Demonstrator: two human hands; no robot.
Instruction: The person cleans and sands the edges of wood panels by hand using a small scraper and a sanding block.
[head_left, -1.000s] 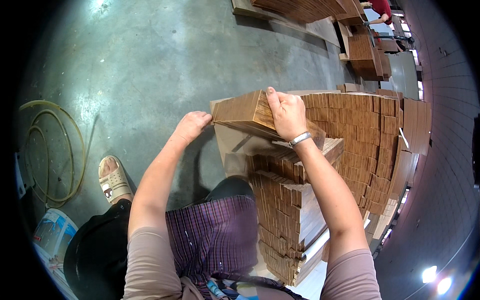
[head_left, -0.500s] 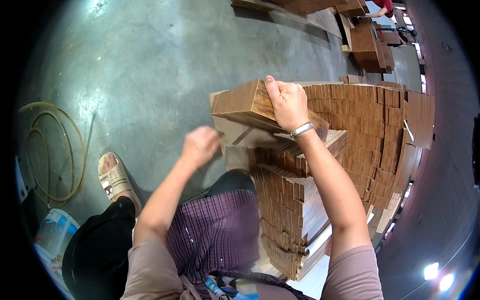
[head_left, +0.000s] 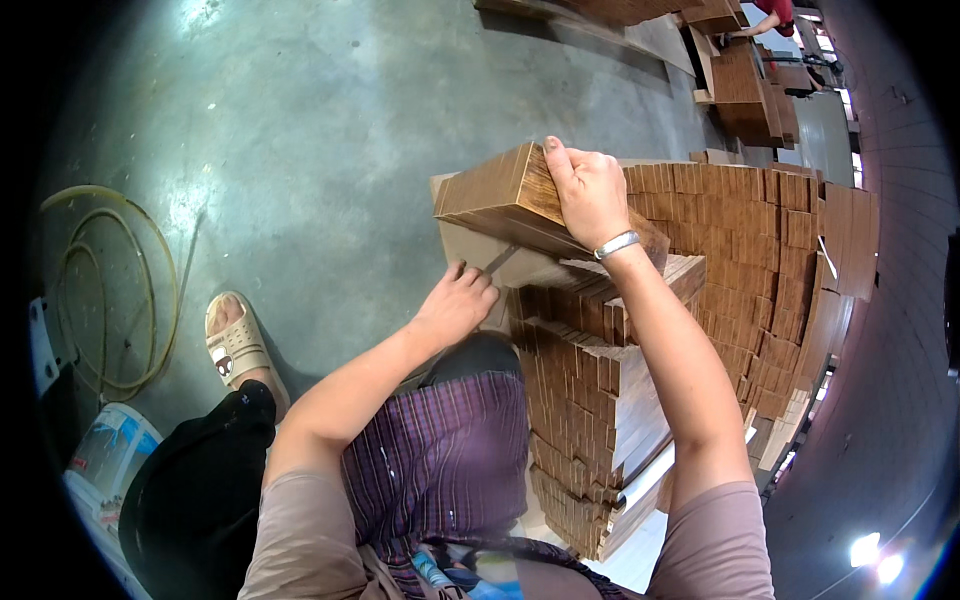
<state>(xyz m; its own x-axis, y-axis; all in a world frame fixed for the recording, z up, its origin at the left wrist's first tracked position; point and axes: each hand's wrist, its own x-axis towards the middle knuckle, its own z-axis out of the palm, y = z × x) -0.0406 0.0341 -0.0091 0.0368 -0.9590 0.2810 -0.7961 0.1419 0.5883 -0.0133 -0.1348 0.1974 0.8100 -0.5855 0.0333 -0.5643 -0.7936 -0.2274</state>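
Observation:
My right hand point(head_left: 590, 195), with a silver bracelet at the wrist, is clamped over the upper end of a bundle of wood-grain boards point(head_left: 490, 193). Its thumb lies along the top edge and the bundle rests at a slant. Left of this, my left hand point(head_left: 457, 305) has its fingers bent at the near end of a dark flat strip point(head_left: 502, 260). The strip lies over brown cardboard point(head_left: 465, 240) below the bundle. My fingertips are partly hidden, so how firmly they pinch it is unclear.
Stacked board ends point(head_left: 570, 390) stand beside my knee, with a taller stack point(head_left: 715, 270) to the right. A coiled hose point(head_left: 165, 290) and a clear bucket point(head_left: 110, 445) are at left. A person in red point(head_left: 773, 15) is among far stacks.
My left hand has moved right and reached the dark strip's near end. My right hand keeps its hold on the board bundle; the whole view has shifted slightly.

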